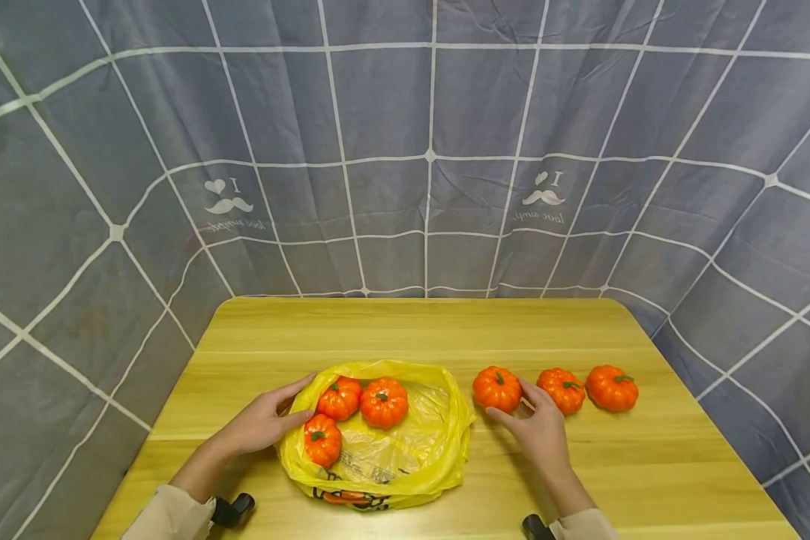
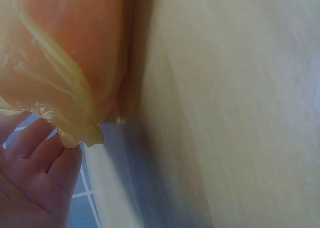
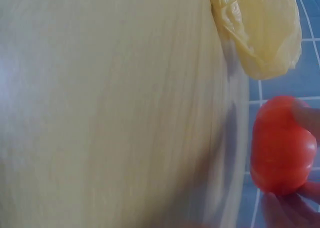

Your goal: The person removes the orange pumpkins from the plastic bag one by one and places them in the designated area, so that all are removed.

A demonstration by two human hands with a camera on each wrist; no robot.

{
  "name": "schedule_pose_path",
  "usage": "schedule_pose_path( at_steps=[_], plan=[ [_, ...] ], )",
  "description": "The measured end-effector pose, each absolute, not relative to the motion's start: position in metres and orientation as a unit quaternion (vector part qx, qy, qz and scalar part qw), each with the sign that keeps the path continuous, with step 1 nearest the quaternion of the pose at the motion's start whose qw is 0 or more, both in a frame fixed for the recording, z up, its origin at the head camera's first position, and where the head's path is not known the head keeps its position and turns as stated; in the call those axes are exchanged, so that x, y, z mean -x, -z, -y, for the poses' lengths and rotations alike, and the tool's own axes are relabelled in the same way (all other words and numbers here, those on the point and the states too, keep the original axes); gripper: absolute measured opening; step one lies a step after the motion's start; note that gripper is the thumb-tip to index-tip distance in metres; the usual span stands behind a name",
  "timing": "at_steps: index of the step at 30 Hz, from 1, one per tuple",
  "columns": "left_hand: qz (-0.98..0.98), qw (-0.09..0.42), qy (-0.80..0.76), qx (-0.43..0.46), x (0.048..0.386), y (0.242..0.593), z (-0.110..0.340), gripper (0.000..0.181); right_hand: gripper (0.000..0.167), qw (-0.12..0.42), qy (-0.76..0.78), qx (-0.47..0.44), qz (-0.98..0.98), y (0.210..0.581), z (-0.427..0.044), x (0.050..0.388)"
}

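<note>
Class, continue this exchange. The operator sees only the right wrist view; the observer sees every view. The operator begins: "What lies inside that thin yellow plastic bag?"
Observer: Three round, ribbed orange pumpkins lie in the yellow plastic bag.

Operator: Where is the left hand?

Observer: At the bag's left side, touching it.

Operator: Besides the ribbed orange pumpkin in the right hand, are any more outside the bag?

Observer: Yes, two other orange pumpkins rest on the yellow wood-grain table, to the right of that hand.
</note>
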State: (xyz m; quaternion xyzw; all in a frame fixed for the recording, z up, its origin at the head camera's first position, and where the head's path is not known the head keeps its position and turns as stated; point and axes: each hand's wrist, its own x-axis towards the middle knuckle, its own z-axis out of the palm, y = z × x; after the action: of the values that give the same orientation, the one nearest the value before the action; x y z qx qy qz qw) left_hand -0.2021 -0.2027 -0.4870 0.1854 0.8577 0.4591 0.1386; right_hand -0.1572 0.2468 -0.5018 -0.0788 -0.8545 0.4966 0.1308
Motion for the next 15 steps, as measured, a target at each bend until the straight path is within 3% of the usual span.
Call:
schedule_pose_path(
  at_steps=[15],
  plan=[
    [-0.861, 0.134, -0.456, -0.182, 0.2018, 0.488, 0.2024, 0.069, 0.081, 0.128, -0.397, 0.085, 0.905, 0.5098, -0.2577, 0.1608]
  ],
)
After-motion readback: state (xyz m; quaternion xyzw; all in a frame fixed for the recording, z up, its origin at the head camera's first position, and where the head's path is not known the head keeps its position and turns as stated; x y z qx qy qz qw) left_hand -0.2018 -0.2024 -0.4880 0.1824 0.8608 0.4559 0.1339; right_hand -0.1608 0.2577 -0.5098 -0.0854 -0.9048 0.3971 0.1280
